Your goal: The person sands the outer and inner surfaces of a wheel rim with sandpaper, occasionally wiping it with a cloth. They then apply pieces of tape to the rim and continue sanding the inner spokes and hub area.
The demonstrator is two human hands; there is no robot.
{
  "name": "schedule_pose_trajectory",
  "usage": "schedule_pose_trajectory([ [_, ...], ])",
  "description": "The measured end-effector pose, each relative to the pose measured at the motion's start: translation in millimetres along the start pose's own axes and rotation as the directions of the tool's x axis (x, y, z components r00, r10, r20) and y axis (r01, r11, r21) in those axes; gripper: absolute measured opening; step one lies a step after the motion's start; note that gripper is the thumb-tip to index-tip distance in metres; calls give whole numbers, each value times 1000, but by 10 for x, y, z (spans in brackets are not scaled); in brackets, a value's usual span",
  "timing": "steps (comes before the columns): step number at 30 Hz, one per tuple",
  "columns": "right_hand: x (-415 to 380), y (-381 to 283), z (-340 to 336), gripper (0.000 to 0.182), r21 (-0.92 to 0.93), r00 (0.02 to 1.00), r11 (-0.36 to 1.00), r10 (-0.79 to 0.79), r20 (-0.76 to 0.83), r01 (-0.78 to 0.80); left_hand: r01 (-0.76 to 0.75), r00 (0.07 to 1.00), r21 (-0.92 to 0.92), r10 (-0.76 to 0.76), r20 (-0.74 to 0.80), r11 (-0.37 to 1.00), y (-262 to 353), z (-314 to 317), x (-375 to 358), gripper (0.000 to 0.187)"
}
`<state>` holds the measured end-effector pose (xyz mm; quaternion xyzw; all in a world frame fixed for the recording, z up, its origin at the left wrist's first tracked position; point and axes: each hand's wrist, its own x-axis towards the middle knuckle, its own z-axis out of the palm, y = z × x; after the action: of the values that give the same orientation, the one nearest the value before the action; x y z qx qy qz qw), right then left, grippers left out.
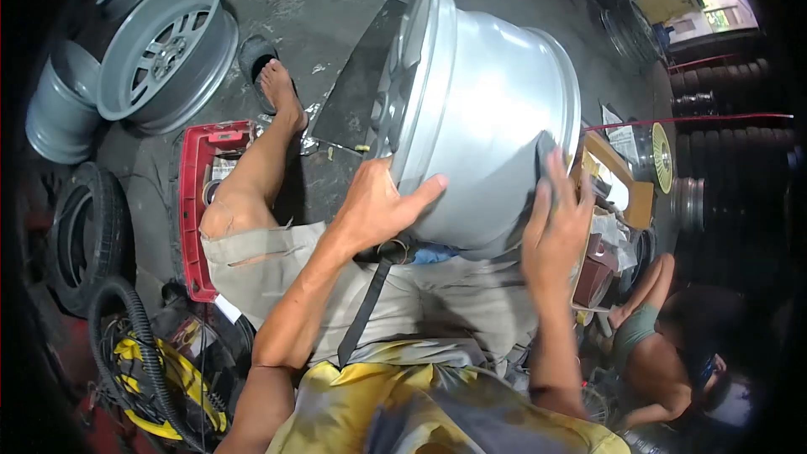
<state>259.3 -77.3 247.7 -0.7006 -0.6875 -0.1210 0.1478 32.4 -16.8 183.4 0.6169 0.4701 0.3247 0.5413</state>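
Observation:
A large silver wheel rim (496, 109) rests tilted above my lap, its spoked face turned to the left. My left hand (387, 202) grips the rim's near left edge, with the thumb stretched over the silver barrel. At the barrel's right side is my right hand (559, 219), its fingers blurred by motion. A dark flat piece (545, 151) lies between those fingers and the metal, and what it is made of cannot be told.
Grey rims (202, 76) stand at the upper left, above a black tyre (84, 240). A red crate (195, 227) is beside my leg. An open cardboard box (640, 202) is at the right. Another person (656, 345) sits at the lower right.

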Motion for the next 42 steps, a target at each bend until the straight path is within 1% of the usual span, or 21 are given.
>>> schedule_pose_trajectory([
  [1, 261, 107, 13, 37, 21, 999, 999, -28, -23, 29, -126, 990, -122, 116, -85, 985, -44, 117, 3, 41],
  [3, 1034, 366, 162, 40, 13, 998, 998, -62, -25, 63, -147, 980, -158, 122, -158, 976, 2, 250, -49, 40],
  [4, 1619, 491, 193, 49, 68, 953, 993, 73, 293, -98, -189, 963, -165, 149, -227, 968, -24, 322, -56, 40],
  [5, 2131, 481, 216, 58, 79, 889, 978, 138, 437, -191, -190, 959, -160, 148, -240, 969, -26, 342, -64, 40],
  [6, 2561, 594, 463, 65, 142, 884, 983, 40, 466, -120, -176, 950, -139, 131, -285, 975, -22, 348, -71, 40],
  [7, 2930, 759, 910, 69, 54, 906, 998, -34, 422, 12, -162, 937, -117, 116, -328, 980, -21, 349, -69, 42],
  [9, 3343, 729, 1324, 71, -79, 818, 970, -150, 556, 232, -189, 914, -59, 153, -376, 980, -48, 367, 8, 45],
  [12, 3153, 420, 1232, 66, -20, 856, 990, -111, 505, 140, -120, 940, -7, 111, -323, 993, 39, 234, 172, 52],
  [14, 2611, 206, 933, 51, 168, 939, 977, -177, 295, 131, -77, 952, -33, 64, -300, 996, 61, 153, 447, 66],
  [16, 1626, -121, 675, 33, 349, 967, 903, -253, -36, 249, -65, 952, -43, 49, -302, 997, 95, 87, 705, 74],
  [17, 1178, -126, 829, 30, 197, 806, 790, -522, -280, 580, -33, 951, -73, 9, -308, 997, 165, 43, 832, 79],
  [20, -3, -79, 951, 43, 34, 818, 817, -574, -45, 576, -55, 934, -76, 24, -357, 996, 270, 29, 1014, 86],
  [23, 206, 122, 901, 49, 19, 762, 761, -648, -14, 648, -89, 918, -58, 59, -391, 994, 246, 37, 989, 87],
  [26, 1366, -58, 800, 41, 74, 825, 829, -537, -174, 555, -95, 917, -55, 65, -394, 994, 202, 68, 885, 85],
  [28, 2332, -126, 977, 46, 225, 933, 912, -358, 25, 344, -50, 952, -5, 46, -304, 999, 206, 17, 844, 84],
  [30, 2999, -223, 1415, 54, 259, 935, 941, -279, 219, 220, -75, 938, 22, 78, -336, 997, 229, -30, 920, 84],
  [34, 2380, -471, 1070, 51, 233, 976, 960, -185, 115, 155, -50, 907, 58, 69, -414, 997, 285, -115, 1331, 88],
  [35, 1891, -454, 1125, 39, 223, 943, 928, -248, -224, 297, -21, 911, 53, 41, -411, 998, 307, -142, 1449, 91],
  [36, 1361, -411, 1097, 41, 125, 896, 910, -351, -272, 395, 5, 915, 52, 17, -403, 999, 353, -165, 1568, 93],
  [39, -7, -58, 1126, 65, -17, 884, 885, -464, 53, 465, 19, 920, 52, 3, -392, 998, 380, -194, 1821, 93],
  [42, -48, 349, 995, 63, -92, 907, 902, -419, 41, 421, 33, 913, 77, 1, -407, 997, 404, -188, 1722, 91],
])
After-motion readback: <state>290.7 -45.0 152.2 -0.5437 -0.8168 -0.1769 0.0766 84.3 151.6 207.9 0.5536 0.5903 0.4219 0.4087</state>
